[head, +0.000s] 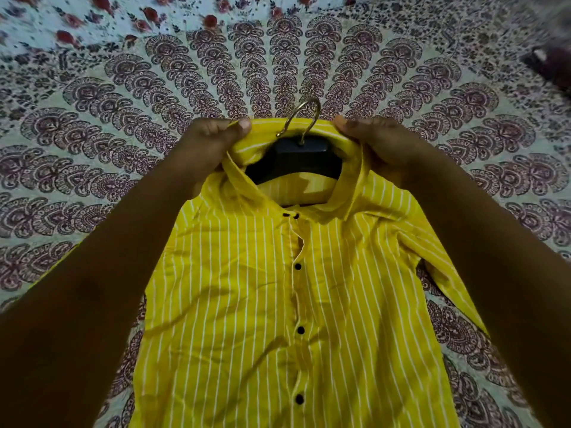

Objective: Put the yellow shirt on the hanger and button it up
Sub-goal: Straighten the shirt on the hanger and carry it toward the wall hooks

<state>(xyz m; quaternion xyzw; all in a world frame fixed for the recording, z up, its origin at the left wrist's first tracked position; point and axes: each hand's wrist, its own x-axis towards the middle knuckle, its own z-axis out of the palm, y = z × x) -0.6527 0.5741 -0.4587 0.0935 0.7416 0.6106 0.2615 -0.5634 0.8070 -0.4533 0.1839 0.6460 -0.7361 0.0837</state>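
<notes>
left hand [216,134] pinches the collar of the yellow shirt [278,304], which lies on the bed [92,88] over the hanger [301,149]. thin, limp cloth, likely light; best held by the collar. right hand [377,140] grips the collar's other side.

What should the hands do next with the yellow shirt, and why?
Probably fold the collar down flat. Both the left hand and the right hand grip it, raised around the hanger, and the buttons below look done up.
</notes>
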